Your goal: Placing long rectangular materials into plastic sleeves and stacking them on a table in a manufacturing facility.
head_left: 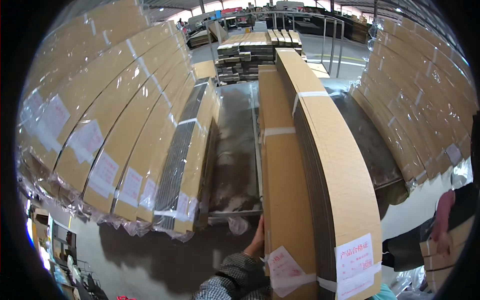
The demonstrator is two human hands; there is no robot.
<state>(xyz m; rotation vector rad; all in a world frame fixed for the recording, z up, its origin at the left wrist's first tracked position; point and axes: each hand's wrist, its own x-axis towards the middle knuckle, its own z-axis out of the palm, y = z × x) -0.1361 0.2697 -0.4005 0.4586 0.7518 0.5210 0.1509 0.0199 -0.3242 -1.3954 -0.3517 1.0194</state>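
Two long strapped bundles of flat cardboard strips stand side by side in front of me. The left bundle (285, 172) is lower and shows a broad brown face. Taller and curving in the view, the right bundle (345, 165) has dark stacked edges on its left side. White straps cross both, and each near end carries a white paper label. My left hand (256, 241), in a black-and-white checked sleeve, grips the left side of the left bundle near its close end. My right hand is not visible; a bit of teal cloth (384, 293) shows beside the right bundle's near end.
Plastic-wrapped cardboard bundles (125, 115) line the left, and more wrapped bundles (410, 105) the right. A dark metal surface (232, 150) lies between. Beyond are stacked strips (245, 52) and a metal frame (325, 42). Another person's hand (442, 245) is at lower right, near cardboard.
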